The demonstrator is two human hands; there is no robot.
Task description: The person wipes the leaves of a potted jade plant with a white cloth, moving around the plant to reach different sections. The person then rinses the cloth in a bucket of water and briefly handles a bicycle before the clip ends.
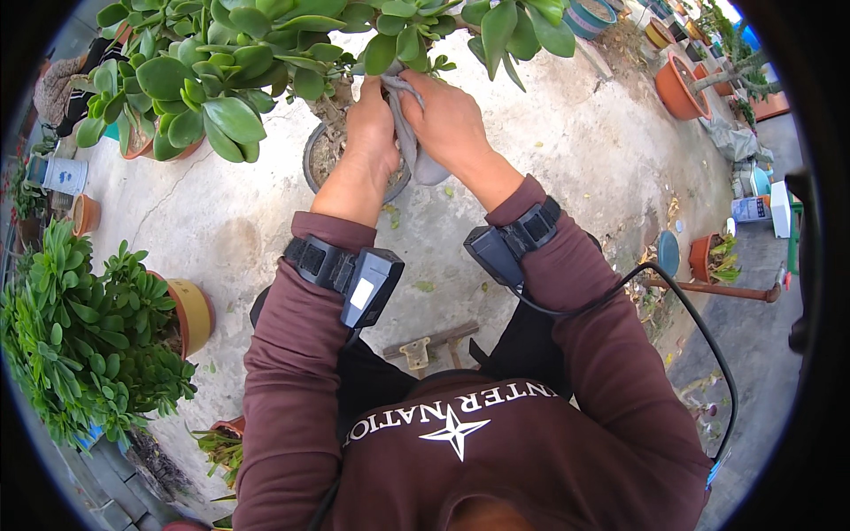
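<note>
Both my hands meet at the top middle, below the thick green leaves of a potted succulent [232, 119]. A grey cloth [406, 129] hangs between them, with its lower end loose. My left hand [370, 133] has its fingers on the cloth's upper left side, beside the plant's stem. My right hand [446, 119] pinches the cloth from the right with thumb and fingers. The fingertips are partly hidden by leaves and cloth. Under my left wrist stands the round dark pot [319, 159] with soil, and a thick trunk [335, 109] rises from it.
A bushy plant in a yellow pot [192, 317] stands at left. Orange pots [677, 89] and a teal pot [588, 20] are at upper right. A rusty pipe [717, 287] juts in at right. A black cable [704, 332] loops by my right arm. The floor is concrete [219, 219].
</note>
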